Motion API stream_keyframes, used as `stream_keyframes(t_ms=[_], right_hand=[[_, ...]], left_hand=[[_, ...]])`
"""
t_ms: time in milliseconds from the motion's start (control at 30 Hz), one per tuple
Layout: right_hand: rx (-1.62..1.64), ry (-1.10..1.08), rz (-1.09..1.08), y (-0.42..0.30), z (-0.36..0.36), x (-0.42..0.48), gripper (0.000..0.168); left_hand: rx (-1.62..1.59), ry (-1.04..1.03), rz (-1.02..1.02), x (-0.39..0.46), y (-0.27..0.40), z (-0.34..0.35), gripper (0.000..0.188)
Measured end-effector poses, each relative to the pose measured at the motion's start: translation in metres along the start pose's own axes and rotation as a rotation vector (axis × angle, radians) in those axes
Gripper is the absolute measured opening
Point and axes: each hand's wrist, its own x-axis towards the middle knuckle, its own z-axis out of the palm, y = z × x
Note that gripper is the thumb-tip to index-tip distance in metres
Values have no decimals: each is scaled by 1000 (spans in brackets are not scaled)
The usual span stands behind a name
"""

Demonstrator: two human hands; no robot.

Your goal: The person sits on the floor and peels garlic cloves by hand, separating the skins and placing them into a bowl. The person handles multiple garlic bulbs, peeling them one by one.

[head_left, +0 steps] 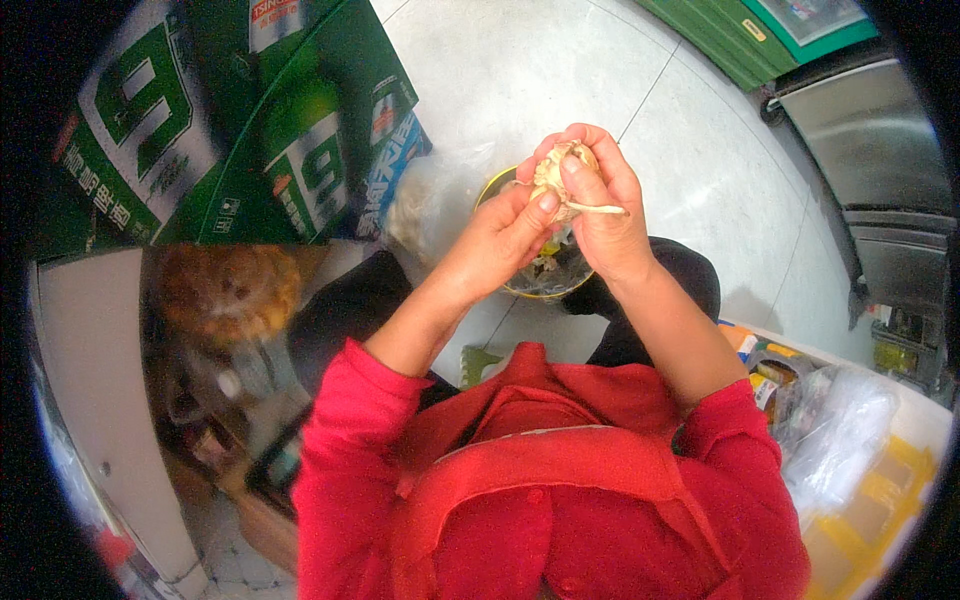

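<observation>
Both hands meet around a pale, wrinkled piece of food (553, 166), perhaps a mushroom; its exact kind cannot be told. My left hand (504, 232) grips its lower left side, with the thumb on top. My right hand (611, 202) closes on its right side, thumb pressed onto the upper part. A thin pale strand (600, 208) sticks out to the right across the right thumb's base. Below the hands stands a round bin with a yellow rim (553, 295), partly hidden, with a dark liner and scraps in it.
A clear plastic bag (435, 199) with pale contents touches the bin's left side. Green beer cartons (300, 127) are stacked at upper left. An open box (919, 409) with plastic-wrapped goods stands at right, below a metal appliance (862, 142). Grey floor tiles (517, 67) lie ahead.
</observation>
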Motion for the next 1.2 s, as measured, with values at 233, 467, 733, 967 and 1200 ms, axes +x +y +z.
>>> stream_keyframes(t_ms=[233,467,733,967,1200], right_hand=[[121,132,91,-4,8,4,21],[198,199,151,-4,10,18,23],[255,165,200,-5,9,24,21],[548,143,278,-4,0,34,23],[916,49,337,-16,-12,34,21]], left_hand=[[-95,75,7,2,1,8,35],[36,73,157,9,-3,2,33],[231,106,354,13,-5,-5,31],[487,146,459,7,4,-6,28],[760,89,538,0,29,-10,21]])
